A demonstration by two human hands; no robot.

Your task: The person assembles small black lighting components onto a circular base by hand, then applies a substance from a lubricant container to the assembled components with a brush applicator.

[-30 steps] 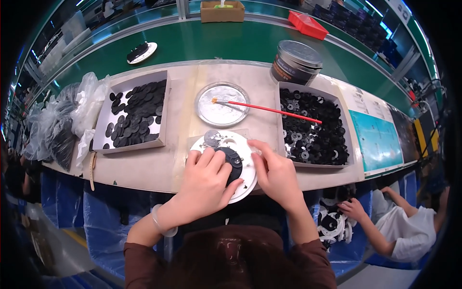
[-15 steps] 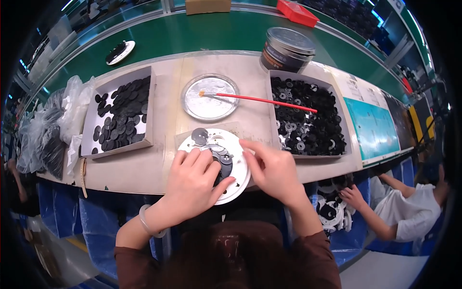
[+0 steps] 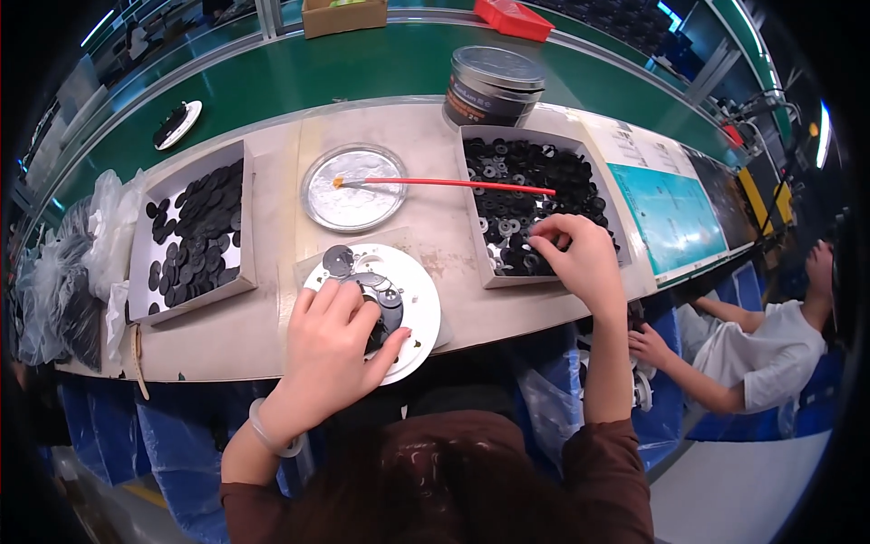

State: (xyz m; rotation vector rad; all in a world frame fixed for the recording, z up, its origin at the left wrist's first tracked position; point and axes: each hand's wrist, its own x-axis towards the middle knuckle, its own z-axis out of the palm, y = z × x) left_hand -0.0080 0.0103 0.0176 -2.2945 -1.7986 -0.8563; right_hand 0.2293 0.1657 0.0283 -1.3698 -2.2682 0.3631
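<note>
We see the white round plate (image 3: 422, 313) at the table's (image 3: 217, 346) front edge, its near rim reaching past that edge, with dark discs (image 3: 392, 321) set on it and a grey disc (image 3: 339, 261) at its far left; our left hand (image 3: 328, 342) lies over the discs, fingers bent and thumb spread away, fingertips partly hidden, so we cannot tell whether they grip or only press; our right hand (image 3: 586, 260) is at the near side of the shallow box (image 3: 474, 213), thumb and forefinger drawn together over small black parts (image 3: 535, 159), and whether they pinch one we cannot tell; we judge the plate light and stiff, best taken by its bare right rim and held level, since the discs could slide; the small parts look light, smooth and easy to drop, so a fingertip pinch suits them; between plate and box we have a strip of open table, but the box's wall calls for a lift, and the red-handled brush (image 3: 453, 183) spans from the round dish (image 3: 353, 207) over the box, so nearer is safer
</note>
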